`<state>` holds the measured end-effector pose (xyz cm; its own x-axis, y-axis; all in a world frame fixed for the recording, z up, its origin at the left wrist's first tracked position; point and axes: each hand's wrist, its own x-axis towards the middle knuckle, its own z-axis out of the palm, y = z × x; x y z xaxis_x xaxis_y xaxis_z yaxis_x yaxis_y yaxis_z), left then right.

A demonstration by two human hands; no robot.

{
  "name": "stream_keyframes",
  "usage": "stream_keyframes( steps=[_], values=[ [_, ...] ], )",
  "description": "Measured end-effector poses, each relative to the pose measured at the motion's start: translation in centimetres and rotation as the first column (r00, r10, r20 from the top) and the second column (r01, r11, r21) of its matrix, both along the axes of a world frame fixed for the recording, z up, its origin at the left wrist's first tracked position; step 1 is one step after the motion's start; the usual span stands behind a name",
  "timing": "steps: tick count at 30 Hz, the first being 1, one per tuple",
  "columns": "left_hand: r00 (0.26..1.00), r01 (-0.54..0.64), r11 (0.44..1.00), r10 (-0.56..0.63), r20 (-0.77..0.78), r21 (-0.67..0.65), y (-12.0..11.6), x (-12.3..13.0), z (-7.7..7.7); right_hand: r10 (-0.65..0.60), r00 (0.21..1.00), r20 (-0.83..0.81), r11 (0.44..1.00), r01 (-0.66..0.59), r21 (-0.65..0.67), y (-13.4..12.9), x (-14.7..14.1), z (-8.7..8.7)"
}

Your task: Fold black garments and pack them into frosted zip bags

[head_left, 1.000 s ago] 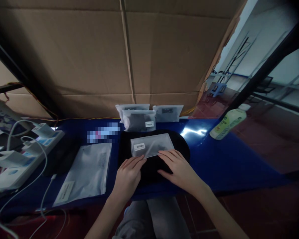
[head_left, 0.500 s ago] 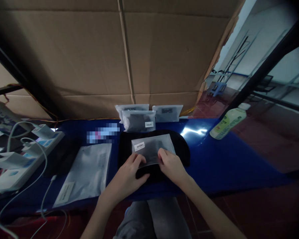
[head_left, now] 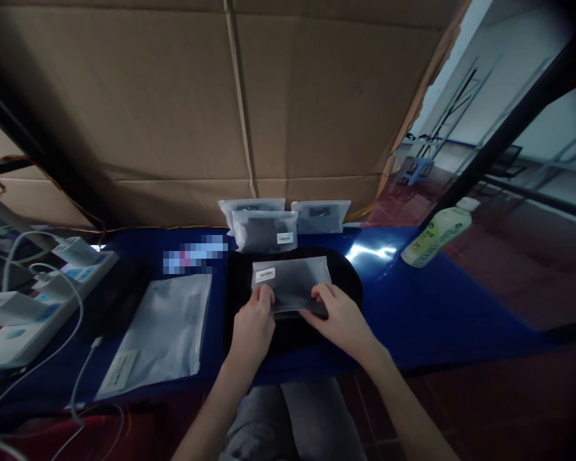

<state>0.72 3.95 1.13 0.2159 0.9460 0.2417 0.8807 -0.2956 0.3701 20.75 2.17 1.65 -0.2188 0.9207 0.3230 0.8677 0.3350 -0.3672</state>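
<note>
A: Blue bench (head_left: pixel 441 307), left to right: power strip (head_left: pixel 38 320), flat plastic bag (head_left: pixel 156 326), left hand (head_left: pixel 252 333) and right hand (head_left: pixel 338 320) both pinching a frosted pouch (head_left: pixel 292 282) on a black pad (head_left: pixel 348 288).

B: Risk?

A: Slippery film (grip narrow): a loose pinch could drop it.

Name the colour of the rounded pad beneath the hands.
The rounded pad is plain black; the head view shows it best.
</note>
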Motion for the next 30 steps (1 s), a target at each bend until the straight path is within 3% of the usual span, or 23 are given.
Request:
stream_keyframes(
  steps=[3, 6, 9, 14, 18, 21, 25, 30],
  values=[
    [0.999, 0.051, 0.991, -0.05, -0.015, 0.121, -0.3, -1.4, 0.1, 0.066, 0.996, -0.058, 0.998, -0.064, 0.026, -1.6, 2.5, 0.9],
    [0.998, 0.057, 0.969, -0.049, -0.039, 0.24, -0.5, -1.8, -0.2, 0.071, 0.993, -0.096, 0.997, -0.073, -0.018, -2.7, 4.5, 0.5],
    [0.999, -0.045, 0.969, 0.046, 0.001, 0.245, -0.3, -1.1, -0.6, 0.078, 0.984, -0.159, 0.996, -0.083, -0.022, -2.9, 4.9, -1.0],
    [0.99, -0.129, 0.961, 0.108, 0.095, 0.244, -0.7, 0.4, 0.0, 0.067, 0.964, -0.256, 0.989, -0.03, 0.147, -2.8, 3.8, -2.4],
    [0.977, 0.009, 0.944, -0.079, 0.199, 0.329, -3.0, 1.6, 0.5, 0.067, 0.944, -0.324, 0.975, 0.008, 0.223, -3.4, 2.3, -2.2],
    [0.943, 0.149, 0.894, -0.257, 0.21, 0.422, -4.7, 2.8, 0.5, 0.038, 0.919, -0.392, 0.97, 0.06, 0.236, -3.8, 0.8, -2.1],
    [0.939, 0.151, 0.817, -0.295, 0.178, 0.556, -5.1, 3.7, 0.2, 0.045, 0.853, -0.521, 0.977, 0.071, 0.2, -4.1, -0.7, -1.7],
    [0.913, 0.166, 0.803, -0.344, 0.217, 0.573, -3.9, 3.7, 0.1, 0.113, 0.835, -0.538, 0.984, -0.02, 0.176, -4.2, -1.2, -1.2]
  ],
)
